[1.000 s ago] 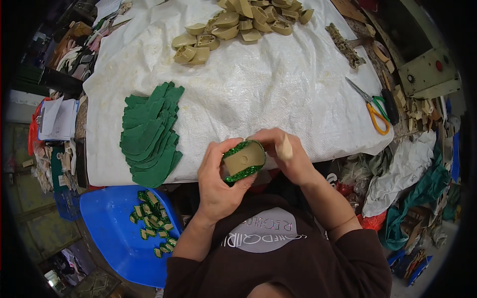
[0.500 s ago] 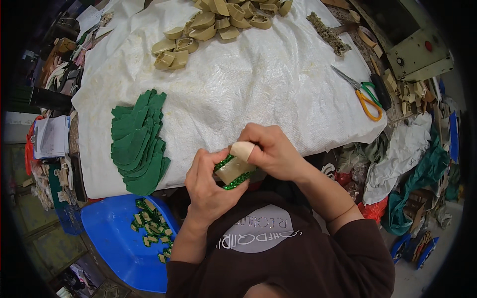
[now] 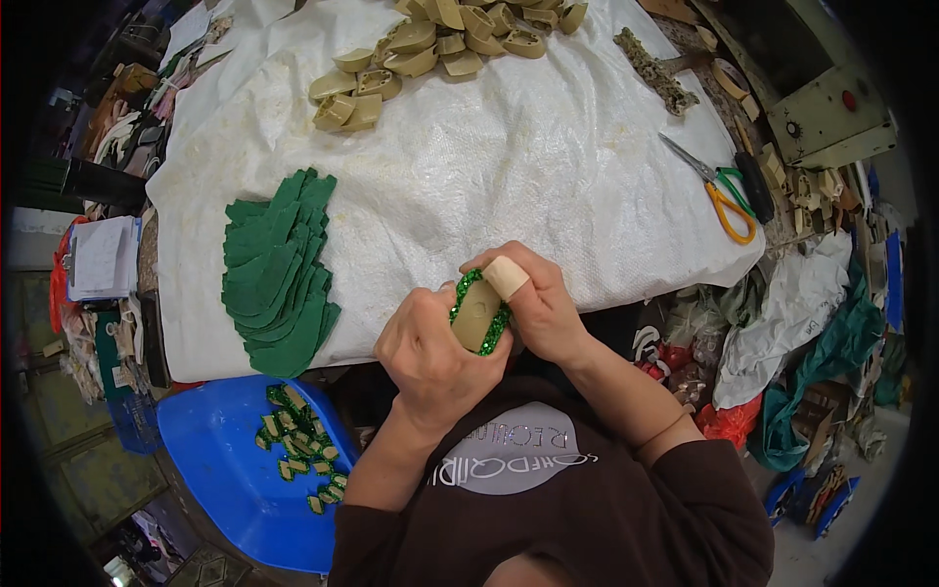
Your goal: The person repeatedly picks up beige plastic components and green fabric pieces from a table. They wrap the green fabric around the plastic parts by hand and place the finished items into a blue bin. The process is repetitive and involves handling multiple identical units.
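Note:
Between my two hands, just past the table's near edge, is a beige shoe heel (image 3: 476, 318) edged with green glitter covering. Its flat beige face is turned up. My left hand (image 3: 425, 342) grips it from the left and below, fingers curled. My right hand (image 3: 548, 308) holds its upper right side, the thumb pressing on the glitter rim; a beige wrap covers that thumb. The heel's underside is hidden by my fingers. To the left lies a fanned stack of dark green fabric pieces (image 3: 277, 279).
A pile of bare beige heels (image 3: 421, 49) sits on the white sheet (image 3: 469, 166) at the far side. Scissors (image 3: 714, 186) lie at right near a control box (image 3: 831, 117). A blue basin (image 3: 210, 479) at lower left holds several glitter-covered heels (image 3: 303, 435).
The heel has turned in my hands, so its long side now runs away from me. My right thumb has shifted from its upper edge to its right rim. The view has moved slightly.

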Demonstrator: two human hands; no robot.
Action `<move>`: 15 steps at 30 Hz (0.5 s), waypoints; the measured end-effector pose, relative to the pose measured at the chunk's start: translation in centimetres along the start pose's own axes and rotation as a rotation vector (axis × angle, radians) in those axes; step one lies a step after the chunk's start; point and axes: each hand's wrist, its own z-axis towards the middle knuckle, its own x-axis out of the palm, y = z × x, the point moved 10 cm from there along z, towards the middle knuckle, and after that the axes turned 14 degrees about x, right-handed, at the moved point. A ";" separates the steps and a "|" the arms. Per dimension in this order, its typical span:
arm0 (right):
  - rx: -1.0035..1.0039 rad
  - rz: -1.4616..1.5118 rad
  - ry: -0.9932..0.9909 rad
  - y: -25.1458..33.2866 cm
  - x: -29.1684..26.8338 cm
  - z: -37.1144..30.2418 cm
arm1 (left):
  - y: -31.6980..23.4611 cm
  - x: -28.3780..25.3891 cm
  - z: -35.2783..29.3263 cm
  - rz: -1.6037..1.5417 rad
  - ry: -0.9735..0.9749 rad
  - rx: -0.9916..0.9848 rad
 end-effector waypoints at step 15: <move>0.124 0.131 0.034 -1.8 1.8 -0.3 | 1.2 -1.4 -1.4 0.097 -0.054 -0.047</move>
